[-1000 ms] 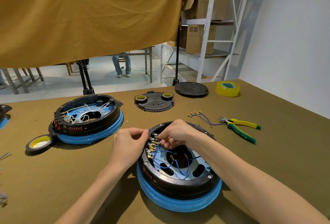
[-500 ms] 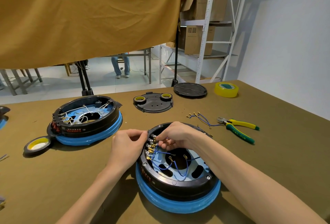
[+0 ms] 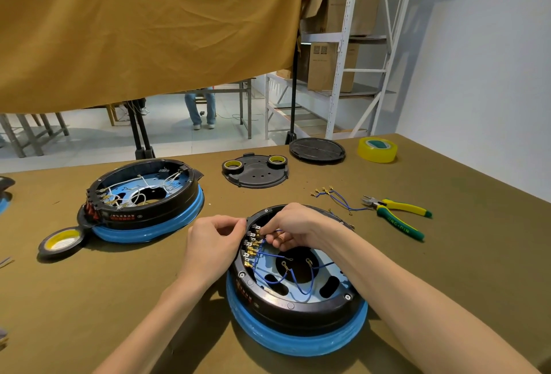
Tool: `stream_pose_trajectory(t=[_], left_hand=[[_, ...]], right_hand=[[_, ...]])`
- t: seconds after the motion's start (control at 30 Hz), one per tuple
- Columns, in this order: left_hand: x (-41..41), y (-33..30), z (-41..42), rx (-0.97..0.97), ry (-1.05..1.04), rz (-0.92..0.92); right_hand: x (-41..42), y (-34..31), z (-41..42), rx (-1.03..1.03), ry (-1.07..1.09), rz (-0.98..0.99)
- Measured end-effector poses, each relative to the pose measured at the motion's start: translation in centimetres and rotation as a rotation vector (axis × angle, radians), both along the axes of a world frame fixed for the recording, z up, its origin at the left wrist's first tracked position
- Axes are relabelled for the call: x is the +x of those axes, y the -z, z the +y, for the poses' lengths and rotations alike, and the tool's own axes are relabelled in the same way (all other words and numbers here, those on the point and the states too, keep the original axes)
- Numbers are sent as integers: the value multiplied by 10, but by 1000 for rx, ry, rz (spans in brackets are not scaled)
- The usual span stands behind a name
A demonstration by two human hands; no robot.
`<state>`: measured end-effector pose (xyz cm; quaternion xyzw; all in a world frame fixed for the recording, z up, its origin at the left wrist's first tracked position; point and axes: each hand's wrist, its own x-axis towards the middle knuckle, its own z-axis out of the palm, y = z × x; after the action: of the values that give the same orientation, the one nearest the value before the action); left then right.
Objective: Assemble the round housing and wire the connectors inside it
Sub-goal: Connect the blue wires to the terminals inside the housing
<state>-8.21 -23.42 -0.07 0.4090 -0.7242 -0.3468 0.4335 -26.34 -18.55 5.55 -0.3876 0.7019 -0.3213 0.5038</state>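
Here the person leans over the round housing (image 3: 298, 293), a black ring on a blue base sitting at about six o'clock on the olive tabletop (image 3: 447, 254), close to the front edge. The left hand (image 3: 213, 244) has its fingers curled against the housing's outer rim at nine o'clock, apparently bracing it so it does not slide. The right hand (image 3: 293, 226) reaches inside, fingertips pinched on what looks like a blue wire (image 3: 269, 254) at the row of brass terminals (image 3: 252, 247), seemingly pushing a connector on; the exact contact is hidden by the fingers. More blue wires loop loosely across the pale floor of the housing. A spare bunch of blue leads (image 3: 334, 197) and the yellow-green pliers (image 3: 396, 215) lie at two o'clock, within easy reach of the right hand. A second housing (image 3: 143, 197) strung with white wires waits at ten o'clock, a tape roll (image 3: 61, 242) beside it. Two black covers (image 3: 256, 171) and a yellow tape roll (image 3: 377, 150) sit at the far edge. Beyond, a mustard cloth (image 3: 149, 31) hangs above, with metal shelving (image 3: 343, 60) holding cartons against a white wall.
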Motion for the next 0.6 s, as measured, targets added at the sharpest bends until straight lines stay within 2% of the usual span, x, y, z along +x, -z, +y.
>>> stream_pose_trajectory(t=[0.43,0.6], left_hand=[[-1,2,0,36,12,22],[1,0,2,26,36,17]], right_hand=[[-2,2,-2,16,-24,3],[0,3,9,-78,-60,72]])
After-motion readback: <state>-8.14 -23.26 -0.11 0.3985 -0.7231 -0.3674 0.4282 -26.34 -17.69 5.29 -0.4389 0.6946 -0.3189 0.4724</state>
